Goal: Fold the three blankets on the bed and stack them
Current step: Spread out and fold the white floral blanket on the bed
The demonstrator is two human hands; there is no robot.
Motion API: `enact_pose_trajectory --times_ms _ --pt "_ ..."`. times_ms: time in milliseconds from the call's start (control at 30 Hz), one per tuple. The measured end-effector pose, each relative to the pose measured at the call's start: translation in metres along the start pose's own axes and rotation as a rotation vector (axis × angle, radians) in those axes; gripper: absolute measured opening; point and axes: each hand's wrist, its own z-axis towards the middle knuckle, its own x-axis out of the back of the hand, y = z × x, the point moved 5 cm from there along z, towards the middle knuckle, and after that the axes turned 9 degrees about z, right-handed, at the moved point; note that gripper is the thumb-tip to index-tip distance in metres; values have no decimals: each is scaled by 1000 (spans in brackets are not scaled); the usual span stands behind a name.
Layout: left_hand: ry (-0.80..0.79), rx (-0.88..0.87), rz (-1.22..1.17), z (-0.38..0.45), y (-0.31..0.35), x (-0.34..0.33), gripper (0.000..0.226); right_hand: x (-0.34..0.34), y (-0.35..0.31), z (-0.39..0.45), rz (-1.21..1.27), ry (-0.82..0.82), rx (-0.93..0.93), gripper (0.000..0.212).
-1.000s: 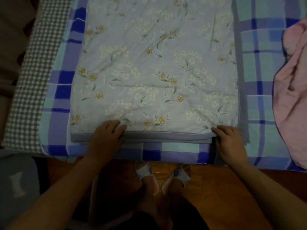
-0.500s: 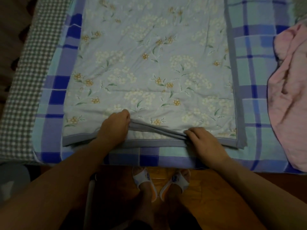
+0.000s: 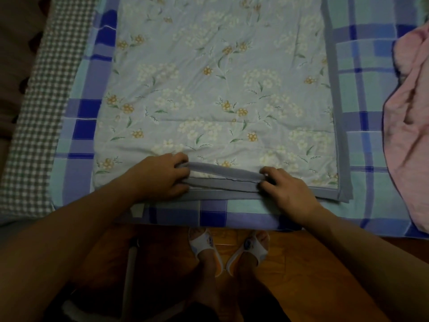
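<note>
A light blue floral blanket (image 3: 220, 89) with a grey border lies flat across the bed, folded in layers. My left hand (image 3: 160, 177) and my right hand (image 3: 285, 189) both grip its near grey edge, fingers curled round the upper layers, which are lifted slightly between them. A pink blanket (image 3: 411, 126) lies crumpled at the right side of the bed, apart from both hands. A third blanket is not recognisable.
The bed carries a blue and teal plaid sheet (image 3: 371, 89). A grey checked cloth (image 3: 39, 117) runs along the left side. My feet in white slippers (image 3: 228, 249) stand on the wooden floor right against the bed's near edge.
Both hands slid inward along the blanket's near edge, the right from its right corner toward the middle. They now bunch and lift the upper layers of the grey border.
</note>
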Motion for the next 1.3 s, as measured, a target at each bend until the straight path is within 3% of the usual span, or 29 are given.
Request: enact_pose_trajectory --times_ms 100,300,400,533,667,733,800,833,900,933,967,1033,1100,1200,1300 --pt "-29 -51 172 -8 6 -15 37 -2 -1 -5 36 58 -12 22" --pt "218 -119 161 -39 36 -15 22 -6 0 -23 11 24 81 30" --pt "176 -61 156 -46 34 -18 19 -4 -4 -18 -31 47 123 22" --pt "91 6 67 -47 32 -29 33 9 -13 -10 123 64 83 33" --pt "99 237 -116 -49 18 -26 43 2 14 -10 32 -21 -154 49" --pt "-13 386 -144 -47 -1 -23 42 4 40 -6 -12 -177 -375 41" --pt "-152 611 -271 -40 -27 -12 27 24 66 2 106 -284 -647 26" --pt "-100 718 -338 -36 -41 0 21 40 74 8 179 -239 -737 18" --pt "206 817 -271 -31 -60 40 23 85 77 17 188 228 -725 8" --pt "309 728 -145 -27 -58 54 29 105 68 14 136 462 -622 7" --pt "294 561 -29 -22 -50 57 35 112 55 12 76 519 -485 9" --pt "86 296 98 -25 -33 32 39 82 35 0 -109 254 -145 22" --pt "-49 239 144 -37 -29 -2 40 40 45 -23 -220 -25 -10 44" --pt "-117 278 185 -58 -27 -32 49 16 74 -54 -248 -190 -165 66" --pt "-134 340 159 -69 -27 -43 53 15 82 -70 -236 -214 -284 68"
